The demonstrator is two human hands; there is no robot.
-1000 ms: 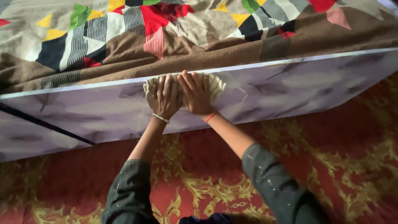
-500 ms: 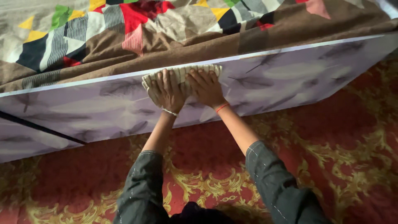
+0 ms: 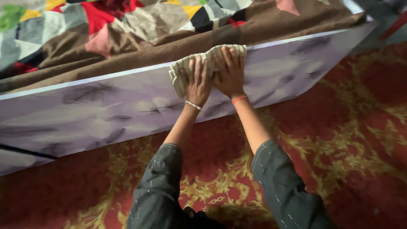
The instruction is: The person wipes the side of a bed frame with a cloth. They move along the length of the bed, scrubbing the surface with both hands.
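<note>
Cloth (image 3: 182,70) under both palms, pressed flat against the pale grey side of the mattress (image 3: 97,114), right up near its white top edge. Half a second ago the cloth sat further left along that side, and a second ago further left again; now it has slid well toward the mattress's far corner, so the stretch of feather-patterned side to my left is what I have already passed over, and only the short run to the corner lies ahead of my hands.

My left hand (image 3: 197,87) lies spread on the cloth, fingers straight and pointing up, gripping nothing, just pushing down on the fabric. My right hand (image 3: 229,74) is the same, flat and open, touching the left one, its fingertips reaching the cloth's top fold by the edge of the mattress.

Counting what is here: one cream cloth with thin stripes, bunched a little at its left end; one mattress; one patchwork bedspread (image 3: 127,29) in brown, red, yellow and grey hanging over the top edge just above my fingers; one red carpet (image 3: 352,127) with gold scrolls below; one thin bracelet on my left wrist and one red thread on my right; two dark sleeves pushed up to the forearms
</note>
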